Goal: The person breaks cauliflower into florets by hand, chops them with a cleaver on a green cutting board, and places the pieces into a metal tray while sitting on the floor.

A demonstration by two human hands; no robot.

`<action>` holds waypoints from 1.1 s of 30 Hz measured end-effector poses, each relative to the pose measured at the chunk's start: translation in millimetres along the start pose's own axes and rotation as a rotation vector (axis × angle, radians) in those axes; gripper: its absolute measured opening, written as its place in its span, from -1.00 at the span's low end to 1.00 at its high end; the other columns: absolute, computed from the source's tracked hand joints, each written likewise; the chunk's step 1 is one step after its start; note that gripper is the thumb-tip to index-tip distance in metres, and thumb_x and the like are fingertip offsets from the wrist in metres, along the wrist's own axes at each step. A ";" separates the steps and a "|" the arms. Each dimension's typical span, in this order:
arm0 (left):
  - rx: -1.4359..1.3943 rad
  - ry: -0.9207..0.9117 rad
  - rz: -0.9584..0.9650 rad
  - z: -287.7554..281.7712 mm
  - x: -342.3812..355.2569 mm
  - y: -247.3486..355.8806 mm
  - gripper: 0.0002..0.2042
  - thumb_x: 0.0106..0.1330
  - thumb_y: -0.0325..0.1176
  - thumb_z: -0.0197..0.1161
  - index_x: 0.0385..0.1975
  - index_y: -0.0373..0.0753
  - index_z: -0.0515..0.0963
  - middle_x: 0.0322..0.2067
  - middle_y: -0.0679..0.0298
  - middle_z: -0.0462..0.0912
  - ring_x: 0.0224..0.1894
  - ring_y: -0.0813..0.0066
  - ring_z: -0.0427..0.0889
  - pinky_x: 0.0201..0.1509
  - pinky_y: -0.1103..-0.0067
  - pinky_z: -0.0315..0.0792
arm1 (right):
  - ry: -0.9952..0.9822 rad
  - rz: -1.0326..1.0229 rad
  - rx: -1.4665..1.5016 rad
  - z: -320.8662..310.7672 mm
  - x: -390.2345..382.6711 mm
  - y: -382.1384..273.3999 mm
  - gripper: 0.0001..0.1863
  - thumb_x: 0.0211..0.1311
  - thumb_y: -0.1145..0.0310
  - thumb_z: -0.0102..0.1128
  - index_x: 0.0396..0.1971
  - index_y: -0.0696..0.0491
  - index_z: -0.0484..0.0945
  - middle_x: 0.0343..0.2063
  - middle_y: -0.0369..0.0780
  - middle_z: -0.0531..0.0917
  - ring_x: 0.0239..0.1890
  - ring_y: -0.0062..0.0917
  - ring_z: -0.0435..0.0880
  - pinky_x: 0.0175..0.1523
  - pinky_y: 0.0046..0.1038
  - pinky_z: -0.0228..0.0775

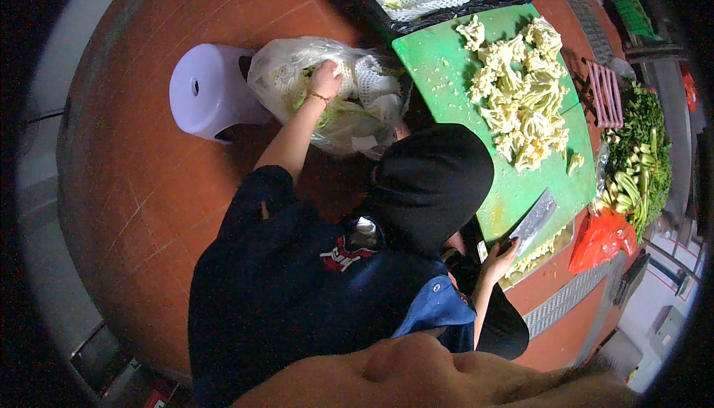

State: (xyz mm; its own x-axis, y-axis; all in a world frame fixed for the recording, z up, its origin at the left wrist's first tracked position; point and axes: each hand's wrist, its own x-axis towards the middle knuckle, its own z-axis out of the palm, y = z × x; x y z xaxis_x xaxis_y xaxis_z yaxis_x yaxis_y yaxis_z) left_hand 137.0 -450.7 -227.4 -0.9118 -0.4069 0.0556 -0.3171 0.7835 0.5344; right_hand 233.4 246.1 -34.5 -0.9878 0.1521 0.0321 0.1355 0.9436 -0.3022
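My left hand [325,79] reaches into a clear plastic bag [271,66] on the left. Its fingers curl against something pale there, too hidden to name. White foam netting [375,81] and green leaf scraps [335,127] lie in the bag. At the right, my right hand [500,261] is closed round the handle of a cleaver [534,222], its blade pointing away over the near edge of a green cutting board [446,73]. Pieces of cauliflower [524,95] are heaped on the far half of the board, with small crumbs scattered beside them.
A lilac plastic stool [197,92] stands left of the bag on the red tiled floor [141,185]. Beyond the board is a black-lined crate [387,17] with netted vegetables. A tray [547,255] of cut cauliflower, a red bag [604,238] and leafy greens [643,140] are to the right.
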 end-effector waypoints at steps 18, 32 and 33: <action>0.488 -0.642 -0.220 40.1 -62.0 -26.8 -0.62 0.40 -0.11 0.16 0.04 -0.26 0.55 0.03 0.09 0.64 0.02 0.17 0.64 0.09 0.29 0.55 | -0.023 0.137 0.018 -3.2 -2.5 -13.1 -0.26 0.26 0.44 0.23 0.44 0.09 0.19 0.26 0.06 0.46 0.27 -0.04 0.46 0.32 -0.17 0.35; -0.378 -0.245 -0.102 54.3 -23.6 30.9 -0.66 0.30 -0.20 0.27 -0.02 -0.26 0.61 -0.12 -0.04 0.71 -0.02 0.03 0.66 0.07 0.31 0.52 | -0.012 0.067 -0.002 -1.7 -2.9 -1.2 -0.28 0.28 0.44 0.21 0.43 0.12 0.19 0.27 0.07 0.45 0.29 -0.06 0.46 0.36 -0.19 0.31; -0.308 0.015 -0.193 50.6 -28.6 -20.5 -0.66 0.29 -0.21 0.27 0.00 -0.23 0.61 -0.09 -0.05 0.69 -0.01 0.02 0.66 0.08 0.28 0.52 | -0.012 0.036 0.051 0.9 4.8 -10.0 -0.28 0.28 0.44 0.22 0.43 0.12 0.19 0.27 0.06 0.45 0.29 -0.05 0.45 0.35 -0.19 0.31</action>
State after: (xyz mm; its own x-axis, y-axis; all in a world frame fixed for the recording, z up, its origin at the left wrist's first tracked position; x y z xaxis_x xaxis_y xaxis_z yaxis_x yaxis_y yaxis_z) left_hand 156.4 -431.4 -282.6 -0.8383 -0.5419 -0.0598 -0.3869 0.5142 0.7654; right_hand 227.2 237.1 -32.2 -0.9833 0.1818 0.0086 0.1672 0.9214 -0.3507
